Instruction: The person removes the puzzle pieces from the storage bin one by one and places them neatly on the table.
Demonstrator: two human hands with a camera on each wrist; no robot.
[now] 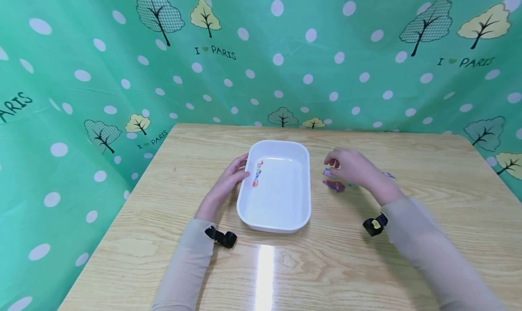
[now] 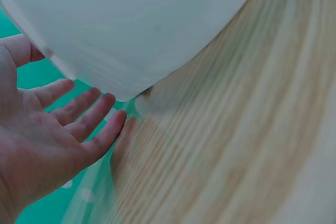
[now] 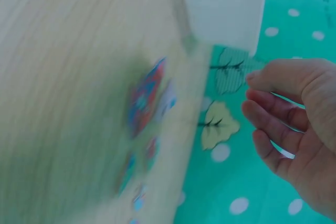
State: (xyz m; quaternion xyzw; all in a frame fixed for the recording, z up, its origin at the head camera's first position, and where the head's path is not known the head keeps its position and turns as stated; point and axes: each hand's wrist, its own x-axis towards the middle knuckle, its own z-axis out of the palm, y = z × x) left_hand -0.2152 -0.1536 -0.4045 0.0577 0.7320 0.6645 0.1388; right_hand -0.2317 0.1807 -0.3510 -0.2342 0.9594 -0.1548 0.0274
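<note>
A white plastic tub (image 1: 274,227) stands on the wooden table. My left hand (image 1: 228,180) holds its left side, the thumb over the rim and the fingers along the outer wall. Inside the tub, near its left wall, a few small colourful pieces (image 1: 258,174) lie in a line. To the right of the tub my right hand (image 1: 352,166) hovers above more such pieces, its fingers loosely bent; in the right wrist view nothing shows between them. Below it lie a red and purple long piece (image 1: 334,185) and a smaller purple one (image 1: 328,172). Their exact kind is too blurred to tell.
Another small colourful piece (image 1: 390,175) lies beyond the right wrist, and a green one (image 1: 351,184) is partly hidden under the hand. A green dotted cloth (image 1: 285,84) hangs behind the back edge of the table (image 1: 326,265).
</note>
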